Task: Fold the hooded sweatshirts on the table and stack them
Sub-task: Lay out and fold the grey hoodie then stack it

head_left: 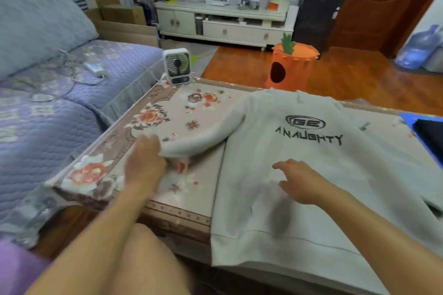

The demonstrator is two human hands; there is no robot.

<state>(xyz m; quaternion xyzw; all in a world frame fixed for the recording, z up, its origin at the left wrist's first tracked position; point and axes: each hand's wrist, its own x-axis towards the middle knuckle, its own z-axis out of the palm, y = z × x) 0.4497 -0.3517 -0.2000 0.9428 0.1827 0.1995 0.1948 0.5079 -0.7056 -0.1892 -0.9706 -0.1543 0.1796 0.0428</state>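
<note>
Grey hooded sweatshirt (pixel 299 170) lies flat on the counter (pixel 167 115), back side up, hem hanging over the near edge. Black print on it: oval logo "GE", below it "ANAUGHTY".

Left hand (pixel 145 163) is on the cuff end of the sweatshirt's left-side sleeve (pixel 203 136), which stretches out over the floral counter cover. The hand is motion-blurred; its fingers look curled on the cuff, holding it.

Right hand (pixel 302 182) rests on the sweatshirt body, fingers spread and relaxed, pressing the fabric flat, gripping nothing.

Containers:
- Blue tray or bin (pixel 429 136) at the counter's right edge with something dark folded in it; can't tell what.
- Orange carrot-shaped bin (pixel 291 67) on the floor past the counter, dark round opening in its side; contents not visible.
- Blue water jug (pixel 418 48) on the floor at far right.
- Cardboard boxes (pixel 122 17) behind the sofa; contents not visible.

Small white desk fan (pixel 177 66) stands at the counter's far-left corner. White power adapter with cable (pixel 94 69) lies on the purple sofa (pixel 48 112).
</note>
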